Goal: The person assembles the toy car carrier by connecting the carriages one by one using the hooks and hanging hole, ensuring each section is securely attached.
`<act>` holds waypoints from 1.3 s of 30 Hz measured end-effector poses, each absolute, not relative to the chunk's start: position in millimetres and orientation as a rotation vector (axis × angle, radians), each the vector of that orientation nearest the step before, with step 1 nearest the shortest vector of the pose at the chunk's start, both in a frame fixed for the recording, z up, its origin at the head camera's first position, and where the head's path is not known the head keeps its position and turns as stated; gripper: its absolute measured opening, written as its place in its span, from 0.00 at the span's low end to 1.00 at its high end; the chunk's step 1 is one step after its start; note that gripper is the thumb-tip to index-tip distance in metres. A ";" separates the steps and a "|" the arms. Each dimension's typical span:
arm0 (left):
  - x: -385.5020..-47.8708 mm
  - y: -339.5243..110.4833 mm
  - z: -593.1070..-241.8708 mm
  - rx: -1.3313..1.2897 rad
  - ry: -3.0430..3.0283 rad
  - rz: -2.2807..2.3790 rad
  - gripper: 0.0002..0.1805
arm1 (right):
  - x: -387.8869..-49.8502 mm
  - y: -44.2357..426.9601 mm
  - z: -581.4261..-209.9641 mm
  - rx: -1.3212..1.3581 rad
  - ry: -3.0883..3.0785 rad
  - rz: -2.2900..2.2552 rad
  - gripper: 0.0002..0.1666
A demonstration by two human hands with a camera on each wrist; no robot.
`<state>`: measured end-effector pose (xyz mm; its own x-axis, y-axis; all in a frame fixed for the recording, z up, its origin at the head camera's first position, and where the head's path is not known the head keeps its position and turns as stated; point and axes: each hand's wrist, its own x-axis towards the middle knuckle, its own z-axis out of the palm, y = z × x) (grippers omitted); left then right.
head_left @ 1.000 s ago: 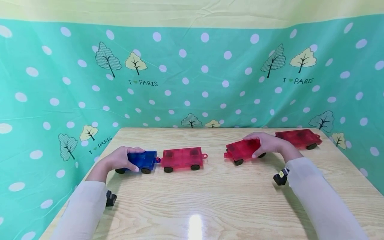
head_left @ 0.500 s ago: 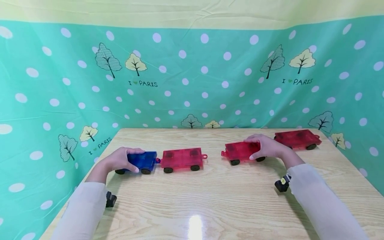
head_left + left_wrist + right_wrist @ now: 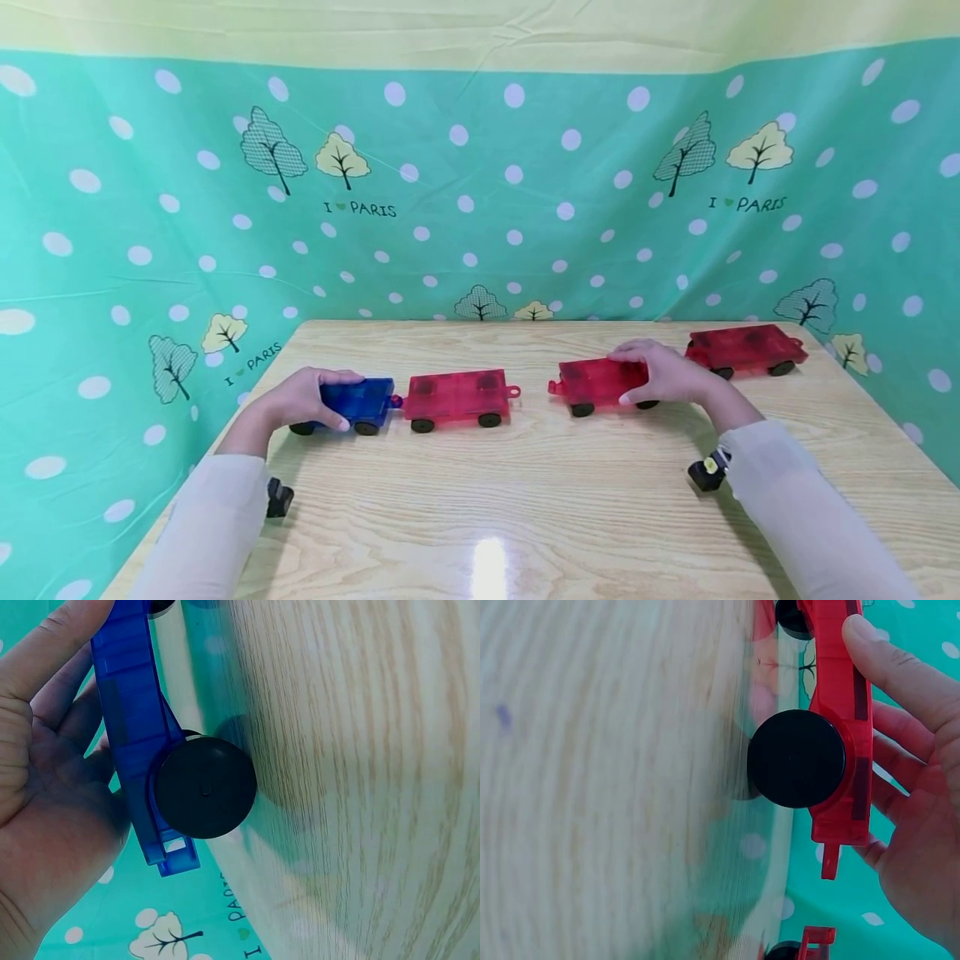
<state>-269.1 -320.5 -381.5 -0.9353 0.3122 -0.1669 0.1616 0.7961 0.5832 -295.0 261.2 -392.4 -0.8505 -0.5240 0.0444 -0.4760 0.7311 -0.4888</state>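
Note:
On the left of the table, my left hand grips a blue toy train car from above, thumb on its near side. The blue car's front end meets a red toy train car, which stands on its wheels with a ring at its right end. Right of a gap, my right hand holds another red toy train car across its body, its hook facing that ring. The right wrist view shows the thumb against the side of this red car, above its black wheel.
Behind my right hand, a third red car stands near the table's far right corner, apart from the held one. The wooden table is backed by a green dotted curtain. Each wrist carries a small black camera.
My right hand has slid its red car slightly leftward and turned it straighter, narrowing the gap to the middle red car. My left hand and the blue car stay in place.

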 end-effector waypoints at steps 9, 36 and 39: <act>-268.3 -320.7 -380.4 0.366 2.722 0.868 0.47 | -289.4 256.1 -392.1 -0.809 2.842 -0.733 0.45; -270.2 -316.0 -375.9 0.376 2.727 0.855 0.47 | -285.4 234.7 -388.3 -0.803 2.724 -0.920 0.50; -269.5 -314.8 -375.2 0.353 2.743 0.858 0.48 | -285.6 234.6 -388.7 -0.815 2.713 -0.948 0.49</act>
